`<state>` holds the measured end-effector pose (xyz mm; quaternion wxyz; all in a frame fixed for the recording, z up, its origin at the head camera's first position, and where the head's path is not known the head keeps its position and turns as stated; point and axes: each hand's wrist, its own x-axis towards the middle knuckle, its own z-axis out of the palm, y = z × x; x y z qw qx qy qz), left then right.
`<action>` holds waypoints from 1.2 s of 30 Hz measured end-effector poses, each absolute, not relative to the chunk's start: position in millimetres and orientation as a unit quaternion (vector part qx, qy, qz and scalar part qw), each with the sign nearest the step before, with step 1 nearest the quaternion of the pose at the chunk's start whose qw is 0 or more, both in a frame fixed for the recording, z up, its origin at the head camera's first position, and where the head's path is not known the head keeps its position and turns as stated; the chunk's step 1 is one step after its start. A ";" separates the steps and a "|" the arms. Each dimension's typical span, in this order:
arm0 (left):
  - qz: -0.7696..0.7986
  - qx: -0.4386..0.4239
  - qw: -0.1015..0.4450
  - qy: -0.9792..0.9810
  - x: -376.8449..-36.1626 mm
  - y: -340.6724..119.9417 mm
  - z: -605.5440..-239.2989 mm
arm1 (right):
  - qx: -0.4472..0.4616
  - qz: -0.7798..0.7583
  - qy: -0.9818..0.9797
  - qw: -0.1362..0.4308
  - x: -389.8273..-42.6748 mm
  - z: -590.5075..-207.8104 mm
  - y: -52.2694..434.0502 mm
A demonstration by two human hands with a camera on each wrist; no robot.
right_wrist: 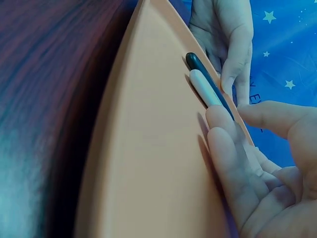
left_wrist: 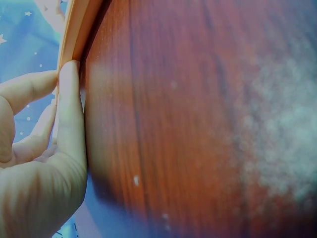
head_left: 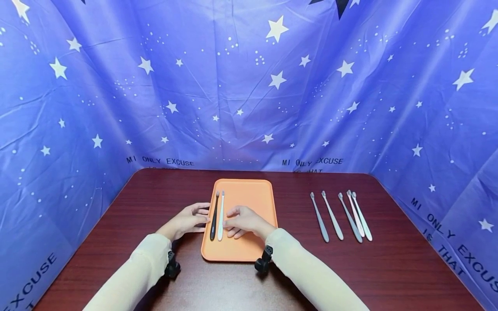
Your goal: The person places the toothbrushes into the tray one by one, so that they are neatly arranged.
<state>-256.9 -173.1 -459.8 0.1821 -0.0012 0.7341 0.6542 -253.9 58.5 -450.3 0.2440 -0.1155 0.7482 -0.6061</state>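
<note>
An orange tray lies on the table. On its left side, a black toothbrush and a white toothbrush lie side by side, roughly parallel, heads away from me. My left hand is at the tray's left edge, fingertips touching the rim in the left wrist view. Over the tray, just right of the white toothbrush, is my right hand, its fingers loosely bent. In the right wrist view its fingertips cover part of the white handle; I cannot tell whether they touch it.
To the right of the tray, several toothbrushes lie on the dark red wooden table: a grey one, a pale one, and a cluster with a pink one. A blue star-patterned curtain surrounds the table's back and sides.
</note>
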 end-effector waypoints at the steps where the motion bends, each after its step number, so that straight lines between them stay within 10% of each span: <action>1: 0.655 -0.001 0.182 0.734 -256.6 -172.9 -459.6 | -0.117 -0.605 0.749 0.244 -253.6 -450.2 60.0; 36: 0.651 -0.006 0.178 0.738 -258.9 -173.8 -460.9 | -0.139 -0.562 0.779 0.240 -253.3 -428.8 148.9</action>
